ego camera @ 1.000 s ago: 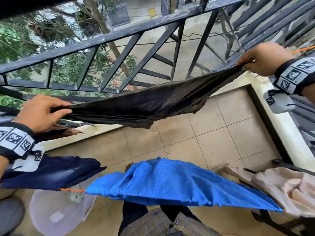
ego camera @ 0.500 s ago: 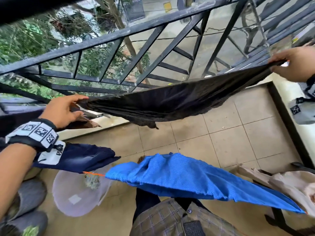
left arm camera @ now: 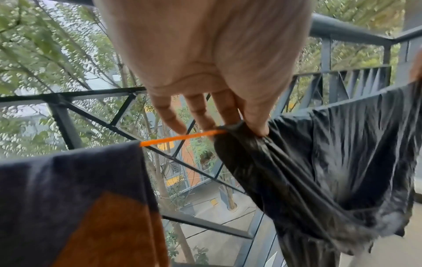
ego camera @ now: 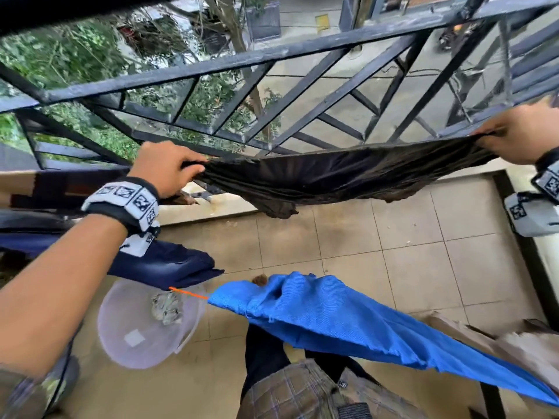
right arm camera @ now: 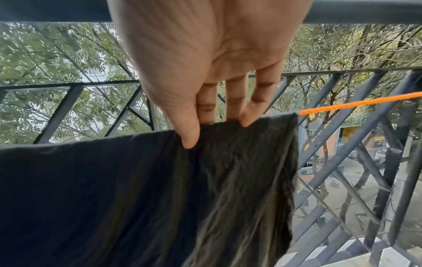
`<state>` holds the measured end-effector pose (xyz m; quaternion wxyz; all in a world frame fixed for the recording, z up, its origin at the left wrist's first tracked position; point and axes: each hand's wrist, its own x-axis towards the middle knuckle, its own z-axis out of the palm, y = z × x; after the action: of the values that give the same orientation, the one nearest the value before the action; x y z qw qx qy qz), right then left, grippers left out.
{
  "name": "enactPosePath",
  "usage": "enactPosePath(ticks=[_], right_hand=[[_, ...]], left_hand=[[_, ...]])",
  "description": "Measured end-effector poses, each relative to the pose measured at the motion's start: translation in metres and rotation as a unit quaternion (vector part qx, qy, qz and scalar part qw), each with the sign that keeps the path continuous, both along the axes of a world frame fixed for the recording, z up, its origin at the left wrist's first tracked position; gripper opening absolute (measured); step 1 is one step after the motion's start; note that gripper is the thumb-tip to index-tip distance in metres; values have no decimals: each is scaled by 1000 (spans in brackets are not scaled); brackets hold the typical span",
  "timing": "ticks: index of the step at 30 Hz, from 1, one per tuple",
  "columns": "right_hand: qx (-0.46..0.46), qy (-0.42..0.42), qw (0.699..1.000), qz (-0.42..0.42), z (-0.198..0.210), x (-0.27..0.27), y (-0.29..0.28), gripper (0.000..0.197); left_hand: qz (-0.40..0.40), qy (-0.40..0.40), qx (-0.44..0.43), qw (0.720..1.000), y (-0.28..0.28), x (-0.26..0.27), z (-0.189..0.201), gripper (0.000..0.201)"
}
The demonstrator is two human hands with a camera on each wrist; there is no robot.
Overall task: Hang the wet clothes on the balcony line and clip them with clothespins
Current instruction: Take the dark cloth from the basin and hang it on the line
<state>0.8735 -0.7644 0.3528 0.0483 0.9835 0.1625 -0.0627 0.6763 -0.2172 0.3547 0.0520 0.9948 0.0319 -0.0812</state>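
Both arms reach fwd toward the railing, wrists level, palms facing down, spread wide apart. The left hand pinches the bunched left end of the black garment — thumb on the near side, fingers curled over the top, right where the cloth meets the orange line. The right hand pinches the garment's right top edge the same way: thumb pressed on the near face, three fingers hooked over the fold behind. Btwn the two hands the black garment lies draped over the orange line, pulled fairly taut along the top, sagging in the middle w/ a crumpled lobe hanging low.

Just left of the left hand, a dark grey and orange garment hangs on that same line, a short bare stretch of cord btwn them. Nearer the person, a second run of line carries a navy garment, a blue cloth and a beige garment at far right — blurred there, so prob. draped, can't be sure. Below on the tiled floor sits a translucent basin w/ a small crumpled cloth inside.
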Motion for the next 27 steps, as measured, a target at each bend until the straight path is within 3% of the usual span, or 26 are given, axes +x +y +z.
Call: enactPosePath(ticks=[5, 9, 13, 20, 27], right_hand=[[-4, 9, 999, 47, -14, 14, -14, 54], [-7, 38, 999, -25, 8, -2, 30, 23], [1, 70, 997, -39, 13, -7, 43, 22], [-13, 101, 991, -86, 12, -5, -7, 21], [-2, 105, 985, -133, 23, 4, -34, 27]], left_hand=[[15, -13, 30, 999, 24, -10, 0, 23], [33, -21, 26, 999, 48, -23, 2, 22], [30, -11, 18, 999, 55, -24, 3, 21], [5, -10, 68, 998, 51, -25, -1, 21], [31, -38, 17, 999, 47, -39, -2, 19]])
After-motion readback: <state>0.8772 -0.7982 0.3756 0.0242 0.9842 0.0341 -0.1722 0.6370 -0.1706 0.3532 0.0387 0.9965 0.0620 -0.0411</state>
